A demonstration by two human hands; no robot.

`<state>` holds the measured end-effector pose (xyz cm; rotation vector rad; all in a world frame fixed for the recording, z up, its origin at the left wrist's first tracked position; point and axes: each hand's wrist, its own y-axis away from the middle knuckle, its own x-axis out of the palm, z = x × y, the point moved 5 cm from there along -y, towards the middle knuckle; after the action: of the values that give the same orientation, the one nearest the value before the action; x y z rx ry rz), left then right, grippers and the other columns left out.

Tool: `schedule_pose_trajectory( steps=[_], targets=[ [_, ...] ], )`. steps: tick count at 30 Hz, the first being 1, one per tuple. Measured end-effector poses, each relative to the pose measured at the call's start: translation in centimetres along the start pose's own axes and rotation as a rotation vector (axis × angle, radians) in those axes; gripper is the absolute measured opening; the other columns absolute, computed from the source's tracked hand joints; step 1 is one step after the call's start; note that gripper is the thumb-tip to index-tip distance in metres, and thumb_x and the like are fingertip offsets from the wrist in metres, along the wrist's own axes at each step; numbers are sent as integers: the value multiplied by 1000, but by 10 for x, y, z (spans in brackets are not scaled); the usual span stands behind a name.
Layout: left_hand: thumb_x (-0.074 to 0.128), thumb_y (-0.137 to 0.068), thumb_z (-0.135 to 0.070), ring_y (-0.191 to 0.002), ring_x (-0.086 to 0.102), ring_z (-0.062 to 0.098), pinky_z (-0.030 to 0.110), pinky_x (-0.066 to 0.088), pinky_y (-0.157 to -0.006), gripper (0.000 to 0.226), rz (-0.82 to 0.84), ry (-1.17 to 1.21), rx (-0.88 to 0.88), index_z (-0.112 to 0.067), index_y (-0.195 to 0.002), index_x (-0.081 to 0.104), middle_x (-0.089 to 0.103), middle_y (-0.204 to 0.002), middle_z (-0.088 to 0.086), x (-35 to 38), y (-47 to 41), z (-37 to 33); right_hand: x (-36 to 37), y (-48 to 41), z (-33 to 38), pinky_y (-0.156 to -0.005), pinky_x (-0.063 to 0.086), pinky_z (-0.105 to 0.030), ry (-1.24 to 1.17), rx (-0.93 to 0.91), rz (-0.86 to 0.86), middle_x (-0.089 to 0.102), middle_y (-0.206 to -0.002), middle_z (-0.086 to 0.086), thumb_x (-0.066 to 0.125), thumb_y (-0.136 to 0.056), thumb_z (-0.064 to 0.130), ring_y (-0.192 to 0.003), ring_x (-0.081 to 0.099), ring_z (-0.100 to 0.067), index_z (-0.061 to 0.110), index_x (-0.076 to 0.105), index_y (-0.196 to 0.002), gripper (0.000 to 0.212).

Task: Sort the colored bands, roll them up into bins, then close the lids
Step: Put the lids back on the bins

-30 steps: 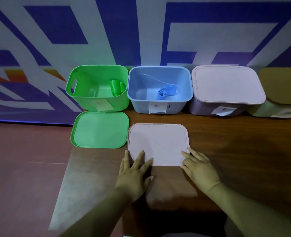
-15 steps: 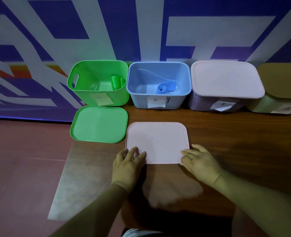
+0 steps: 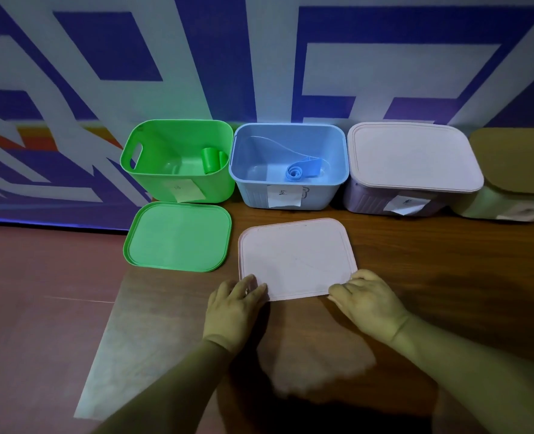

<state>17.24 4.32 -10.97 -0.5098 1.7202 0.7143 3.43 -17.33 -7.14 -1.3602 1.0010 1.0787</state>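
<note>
Green bin (image 3: 152, 183) centre-left, uncovered, rolled green band (image 3: 210, 161) inside; green lid (image 3: 178, 236) flat on wooden table (image 3: 447, 277) just below. Left hand (image 3: 234, 308) lower centre, fingers curled on near-left corner of pale lid (image 3: 295, 258). Blue bin (image 3: 253, 195) above that lid, uncovered, loosely rolled blue band (image 3: 300, 172) inside. Right hand (image 3: 369, 299) gripping near-right corner. Lilac bin (image 3: 365, 198) and yellowish bin (image 3: 478, 208) at right, both lidded.

Dim bluish-green light, dark lower edge, wide-angle bending at edges, soft focus
</note>
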Motion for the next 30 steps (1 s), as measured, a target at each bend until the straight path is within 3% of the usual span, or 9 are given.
schedule_pose_trajectory(
  steps=[3, 5, 7, 9, 12, 17, 20, 26, 30],
  targets=[
    [45, -90, -50, -101, 59, 33, 40, 50, -73, 39, -17, 52, 10, -33, -116, 68, 65, -127, -2, 1, -3, -6, 4, 5, -7, -88, 50, -40, -120, 225, 63, 69, -104, 1, 52, -91, 43, -93, 68, -23, 20, 67, -95, 28],
    [47, -87, -49, -110, 58, 38, 45, 53, -83, 42, -50, 77, 10, -32, -118, 70, 65, -129, 1, 2, -3, -10, 16, 13, -16, -106, 43, -48, -155, 463, 251, 47, -147, -3, 54, -89, 51, -134, 46, -32, 25, 57, -127, 46],
    [46, -87, -49, -123, 53, 44, 51, 52, -94, 45, -68, 113, 7, -30, -122, 68, 62, -135, 3, 8, 0, -11, 24, 21, -19, -118, 29, -47, -267, 603, 395, 18, -163, 4, 52, -91, 56, -150, 16, -30, 32, 36, -146, 62],
    [44, -91, -47, -135, 42, 46, 52, 46, -105, 48, -39, 182, -9, -28, -130, 62, 55, -143, 3, 12, 2, -14, 25, 21, -16, -121, 22, -39, -389, 623, 390, 10, -164, 9, 55, -92, 52, -152, 8, -20, 33, 30, -150, 66],
    [52, -97, -38, -149, 17, 40, 47, 28, -119, 46, 20, 323, -74, -30, -142, 49, 38, -156, -3, 11, 1, -19, 17, 17, -9, -117, 17, -24, -475, 610, 322, 22, -160, 11, 64, -91, 36, -150, 18, -15, 29, 37, -148, 63],
    [57, -91, -42, -133, 44, 32, 44, 36, -113, 41, -194, 420, -59, -32, -131, 59, 53, -143, -6, -47, -1, -19, -28, 1, -24, -99, 44, -30, -494, 736, 90, 65, -125, -3, 77, -81, 11, -118, 59, -26, 23, 61, -132, 54],
    [57, -87, -42, -118, 53, 26, 39, 41, -104, 49, -387, 468, -66, -22, -131, 57, 58, -134, -3, -108, 0, -16, -76, -19, -42, -82, 52, -31, -556, 771, -28, 66, -99, 10, 78, -79, 14, -94, 64, -18, 33, 64, -126, 53],
    [60, -83, -55, -127, 44, 17, 34, 37, -108, 80, -500, 564, -83, -21, -150, 33, 47, -141, -1, -182, -37, -7, -134, -88, -68, -80, 44, -3, -926, 904, -252, 59, -107, 21, 77, -83, 23, -95, 59, 11, 43, 57, -126, 52],
    [58, -80, -62, -146, 25, 19, 42, 33, -116, 89, -414, 635, -13, -34, -154, 17, 20, -159, 2, -197, -82, -3, -129, -137, -82, -74, 46, -3, -1097, 1005, -389, 60, -108, 29, 73, -88, 20, -101, 60, 13, 41, 53, -125, 47]
  ],
)
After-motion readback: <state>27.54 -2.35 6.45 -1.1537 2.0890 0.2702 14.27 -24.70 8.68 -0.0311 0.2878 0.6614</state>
